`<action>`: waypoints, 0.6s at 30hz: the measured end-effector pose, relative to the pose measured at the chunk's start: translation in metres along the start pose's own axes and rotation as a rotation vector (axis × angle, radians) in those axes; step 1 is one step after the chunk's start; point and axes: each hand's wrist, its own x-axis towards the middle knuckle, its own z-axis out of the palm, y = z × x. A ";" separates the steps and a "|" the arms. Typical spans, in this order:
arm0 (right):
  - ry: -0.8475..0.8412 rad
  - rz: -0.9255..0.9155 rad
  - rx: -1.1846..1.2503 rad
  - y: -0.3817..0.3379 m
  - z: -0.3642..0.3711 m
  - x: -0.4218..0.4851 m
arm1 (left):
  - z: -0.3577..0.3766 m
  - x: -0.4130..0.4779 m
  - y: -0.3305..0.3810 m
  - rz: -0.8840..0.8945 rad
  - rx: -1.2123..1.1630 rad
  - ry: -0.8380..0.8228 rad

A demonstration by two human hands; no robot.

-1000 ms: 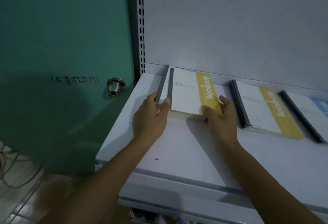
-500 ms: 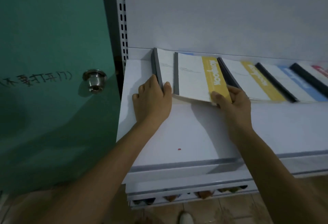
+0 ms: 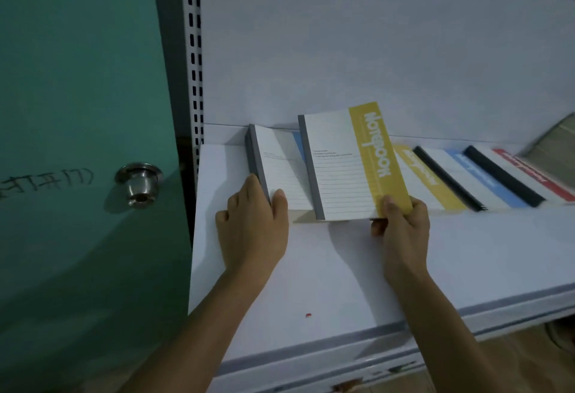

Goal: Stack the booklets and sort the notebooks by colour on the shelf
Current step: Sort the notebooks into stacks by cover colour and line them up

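My right hand (image 3: 401,224) pinches the near right corner of a yellow-striped notebook (image 3: 348,162) and holds it tilted up off the white shelf (image 3: 326,268). My left hand (image 3: 252,224) rests on the near left corner of a stack of notebooks (image 3: 277,171), thumb on the top cover, which shows a blue stripe at its far edge. To the right lie another yellow-striped notebook (image 3: 429,181), a blue-striped one (image 3: 476,175) and a red-striped one (image 3: 529,171), side by side along the back.
A green door (image 3: 81,143) with a metal knob (image 3: 140,184) stands close at the left. A perforated shelf upright (image 3: 194,50) rises beside it. The white back panel (image 3: 373,35) closes the shelf behind the notebooks. The shelf's grey front edge (image 3: 311,352) runs below my arms.
My right hand has lifted the yellow-striped notebook off the left stack and tilted it up, uncovering a blue-striped cover underneath. The view has shifted right, showing more notebooks.
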 end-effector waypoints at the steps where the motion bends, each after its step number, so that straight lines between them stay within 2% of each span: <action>1: 0.001 0.007 0.016 -0.001 -0.001 -0.001 | -0.001 -0.001 0.000 -0.003 -0.026 0.002; 3: -0.005 0.006 0.026 0.001 -0.002 -0.003 | -0.003 -0.002 -0.002 0.005 -0.114 0.026; 8: -0.122 -0.086 -0.059 -0.001 0.002 -0.008 | -0.009 -0.004 -0.003 0.072 -0.256 0.210; 14: -0.150 -0.099 -0.144 -0.008 0.006 -0.011 | -0.018 -0.014 0.005 0.116 -0.459 0.259; 18: -0.130 -0.105 -0.075 -0.018 0.003 -0.020 | -0.029 -0.021 0.011 0.112 -0.546 0.309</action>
